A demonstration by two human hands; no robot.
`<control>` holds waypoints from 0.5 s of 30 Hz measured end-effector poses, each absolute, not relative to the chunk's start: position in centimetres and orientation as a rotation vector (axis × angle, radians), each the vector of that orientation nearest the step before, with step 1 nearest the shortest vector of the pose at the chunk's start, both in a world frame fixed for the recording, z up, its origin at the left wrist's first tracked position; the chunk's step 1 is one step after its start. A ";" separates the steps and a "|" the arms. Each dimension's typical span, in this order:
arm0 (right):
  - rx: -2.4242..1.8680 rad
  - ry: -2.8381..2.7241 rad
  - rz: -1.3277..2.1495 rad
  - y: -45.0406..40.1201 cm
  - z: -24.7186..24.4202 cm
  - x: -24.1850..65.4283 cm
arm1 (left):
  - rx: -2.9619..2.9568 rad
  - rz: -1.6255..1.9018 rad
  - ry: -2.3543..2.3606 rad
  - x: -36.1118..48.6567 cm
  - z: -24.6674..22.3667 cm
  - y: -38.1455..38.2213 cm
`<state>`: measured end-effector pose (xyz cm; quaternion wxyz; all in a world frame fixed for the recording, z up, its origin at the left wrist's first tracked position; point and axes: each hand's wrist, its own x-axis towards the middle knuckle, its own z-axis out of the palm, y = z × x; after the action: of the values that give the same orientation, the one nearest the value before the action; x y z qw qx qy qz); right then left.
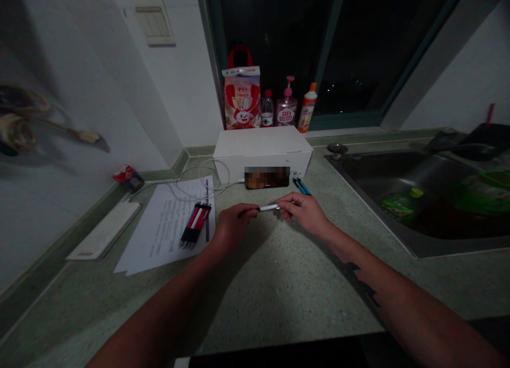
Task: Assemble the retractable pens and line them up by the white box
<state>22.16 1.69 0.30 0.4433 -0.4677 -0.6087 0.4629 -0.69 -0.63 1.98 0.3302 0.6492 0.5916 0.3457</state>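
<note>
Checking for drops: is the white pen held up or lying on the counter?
Held: the left hand and right hand grip the white pen between them, above the counter.

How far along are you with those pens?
Looks done: the red, black and white pens lie bundled on the white printed paper. In hand: a slim white pen, pinched by the left hand and right hand. Left: two slim blue pens lie loose on the speckled green countertop.
</note>
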 end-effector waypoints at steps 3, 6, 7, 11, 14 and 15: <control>-1.157 -1.572 1.155 1.9 0.2 22.5 | 1.732 0.902 1.530 -0.7 2.0 -0.7; -1.154 -1.650 1.134 1.9 0.1 22.8 | 1.734 0.914 1.501 -0.7 1.7 -0.7; -1.160 -1.678 1.115 1.9 0.1 22.8 | 1.727 0.916 1.497 -0.7 1.5 -0.7; -1.238 -1.820 1.143 1.8 -0.3 22.7 | 1.776 0.975 1.470 -0.6 0.8 -0.5; -1.284 -1.882 1.114 1.9 -0.7 22.5 | 1.832 0.993 1.461 -0.5 0.4 -0.4; -1.273 -1.880 1.075 1.9 -0.8 22.4 | 1.839 0.982 1.468 -0.4 0.3 -0.4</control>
<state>22.42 1.94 -0.80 0.3094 -0.4819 -0.7117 0.4069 -0.42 -0.39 0.28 0.2916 0.6899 0.5507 0.3684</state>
